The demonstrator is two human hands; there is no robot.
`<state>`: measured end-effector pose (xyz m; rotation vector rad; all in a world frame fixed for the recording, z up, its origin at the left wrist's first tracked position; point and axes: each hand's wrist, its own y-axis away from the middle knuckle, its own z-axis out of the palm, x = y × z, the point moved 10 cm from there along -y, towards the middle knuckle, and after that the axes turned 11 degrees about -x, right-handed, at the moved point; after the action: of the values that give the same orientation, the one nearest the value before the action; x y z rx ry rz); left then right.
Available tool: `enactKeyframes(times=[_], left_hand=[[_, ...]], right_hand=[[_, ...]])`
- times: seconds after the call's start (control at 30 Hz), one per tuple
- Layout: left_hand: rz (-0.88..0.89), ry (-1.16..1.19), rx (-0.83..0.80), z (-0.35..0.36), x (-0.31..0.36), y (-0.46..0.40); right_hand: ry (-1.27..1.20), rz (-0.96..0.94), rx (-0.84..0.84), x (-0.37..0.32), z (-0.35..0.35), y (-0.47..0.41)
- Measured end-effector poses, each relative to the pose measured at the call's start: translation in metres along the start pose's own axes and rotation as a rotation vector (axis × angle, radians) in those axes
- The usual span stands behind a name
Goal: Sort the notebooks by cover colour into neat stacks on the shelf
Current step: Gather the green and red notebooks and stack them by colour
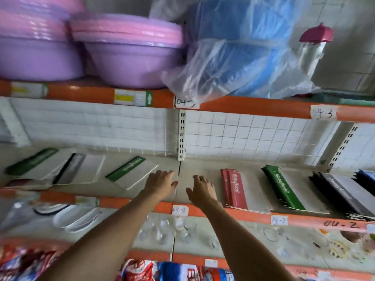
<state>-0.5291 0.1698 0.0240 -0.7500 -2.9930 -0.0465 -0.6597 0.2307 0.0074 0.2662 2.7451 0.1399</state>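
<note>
Reaching over the orange edge of the middle shelf (199, 169), both hands hover above a bare stretch of its pale board, holding nothing. The left hand (160, 184) has its fingers straight and spread, their tips just beside the near corner of a green notebook (132, 172) that lies askew; whether they touch it cannot be told. The right hand (203, 191) is likewise flat and relaxed, fingers pointing to the back wall, with the red stack (235, 188) near it on its right. Beyond the red stack stands a green stack (284, 188), then a black stack (332, 191), and at the frame's edge a blue stack (367, 177), partly cut off. These four lie side by side in a row, each squared up fairly well. To the left of the hands the loose books are scattered: a black notebook (71, 169) lies tilted beside the green one, and a second green book (30, 162) lies farther left, overlapping a white sheet. On the shelf above sit purple basins (129, 55) with pink ones nested inside, and a blue bundle in clear plastic (239, 57). Below, blurred glassware (162, 230) stands under the hands.
</note>
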Motion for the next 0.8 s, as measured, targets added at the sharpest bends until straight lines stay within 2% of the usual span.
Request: enactKeyframes(times=[0.2, 0.33, 0.47, 0.63, 0.73, 0.8], left_hand=[[-0.128, 0.0, -0.044, 0.014, -0.133, 0.04], [-0.188, 0.054, -0.001, 0.009, -0.198, 0.057], [-0.243, -0.002, -0.045, 0.012, -0.255, 0.051], [-0.324, -0.031, -0.156, 0.027, -0.319, 0.029], [-0.357, -0.048, -0.16, 0.028, -0.351, 0.011], [-0.439, -0.066, -0.152, 0.029, -0.373, 0.004]], right_hand=[[-0.018, -0.078, -0.049, -0.107, 0.051, -0.018], [-0.018, -0.13, -0.112, -0.167, 0.089, -0.031], [0.005, -0.191, -0.141, -0.219, 0.111, -0.059], [0.032, -0.197, -0.211, -0.261, 0.136, -0.109], [0.045, -0.172, -0.229, -0.274, 0.143, -0.145], [0.044, -0.133, -0.252, -0.276, 0.151, -0.163]])
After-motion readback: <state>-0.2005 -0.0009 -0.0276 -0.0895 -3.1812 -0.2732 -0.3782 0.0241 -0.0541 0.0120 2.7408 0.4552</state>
